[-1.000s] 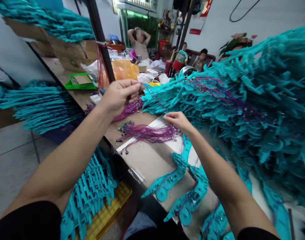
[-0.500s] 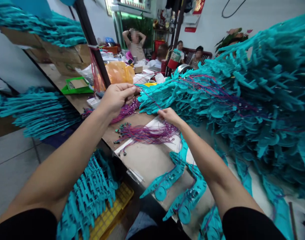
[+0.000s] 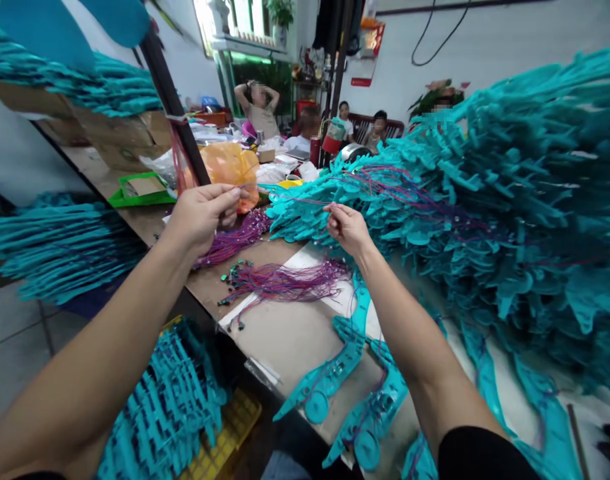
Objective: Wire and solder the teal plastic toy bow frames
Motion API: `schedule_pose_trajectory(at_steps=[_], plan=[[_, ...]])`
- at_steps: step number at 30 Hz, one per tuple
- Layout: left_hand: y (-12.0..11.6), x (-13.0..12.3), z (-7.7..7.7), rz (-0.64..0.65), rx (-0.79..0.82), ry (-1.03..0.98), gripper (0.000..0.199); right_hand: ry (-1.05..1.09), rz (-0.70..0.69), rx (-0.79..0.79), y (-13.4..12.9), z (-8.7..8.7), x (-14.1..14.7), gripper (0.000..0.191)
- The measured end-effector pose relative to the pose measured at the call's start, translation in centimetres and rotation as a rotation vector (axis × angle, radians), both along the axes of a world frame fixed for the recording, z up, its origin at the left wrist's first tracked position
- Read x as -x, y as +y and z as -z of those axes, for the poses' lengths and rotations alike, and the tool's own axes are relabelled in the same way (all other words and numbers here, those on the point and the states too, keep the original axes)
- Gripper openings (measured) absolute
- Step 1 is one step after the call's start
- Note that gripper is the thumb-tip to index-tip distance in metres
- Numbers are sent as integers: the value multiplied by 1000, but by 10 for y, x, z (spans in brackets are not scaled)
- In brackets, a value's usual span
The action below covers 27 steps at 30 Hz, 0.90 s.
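A thin red-and-purple wire [image 3: 305, 200] is stretched between my two hands above the table. My left hand [image 3: 205, 212] pinches one end between thumb and fingers. My right hand [image 3: 349, 227] is closed on the other end. Below them lies a bundle of purple and red wires [image 3: 289, 281] with small dark connectors at its left end. Another wire bundle [image 3: 239, 237] lies behind it, partly hidden by my left hand. Nearer me, several teal plastic parts [image 3: 329, 373] with wires along them rest on the table.
A tall heap of teal plastic parts [image 3: 509, 220] fills the right side. More teal parts [image 3: 165, 407] stand in a yellow crate [image 3: 237, 427] at lower left. A dark post [image 3: 172, 100] rises beside a green tray [image 3: 142, 189]. Several people sit in the background.
My right hand has risen, and the wire now runs nearly level between my hands. My left hand has shifted left and slightly down in view; the camera view has also shifted.
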<state>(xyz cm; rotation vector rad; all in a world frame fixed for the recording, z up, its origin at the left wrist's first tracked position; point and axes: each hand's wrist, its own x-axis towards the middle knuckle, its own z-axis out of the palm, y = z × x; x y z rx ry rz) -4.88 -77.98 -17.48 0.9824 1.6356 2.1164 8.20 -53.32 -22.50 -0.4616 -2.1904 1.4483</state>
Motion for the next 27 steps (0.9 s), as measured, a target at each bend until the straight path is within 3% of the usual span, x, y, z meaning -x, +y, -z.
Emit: schedule_pose_trajectory(at_steps=[3, 7, 10, 13, 15, 17, 20, 23, 25, 27], plan=[[3, 0, 1, 22, 0, -21, 8, 7, -9, 0, -1, 0, 0, 35], [5, -7, -4, 79, -8, -73, 10, -16, 16, -10, -3, 1, 1, 27], [0, -12, -19, 100, -59, -49, 17, 26, 10, -34, -3, -8, -14, 29], [-6, -22, -41, 149, -75, -2, 17, 129, -48, -87, -6, -27, -50, 28], [-6, -33, -56, 214, -59, 18, 18, 123, -144, -26, -13, -38, -86, 28], [-1, -48, -67, 278, -29, 21, 21, 81, -252, 146, -23, -46, -128, 30], [20, -72, -72, 366, 13, 13, 21, 15, -293, 354, -34, -55, -201, 33], [58, -101, -67, 574, 66, 46, 13, 17, -81, 325, -32, -75, -289, 41], [91, -131, -61, 729, 106, 128, 18, -16, 148, 171, -22, -94, -353, 43], [130, -170, -59, 778, 125, 262, 22, -145, 410, -87, -4, -113, -413, 35]])
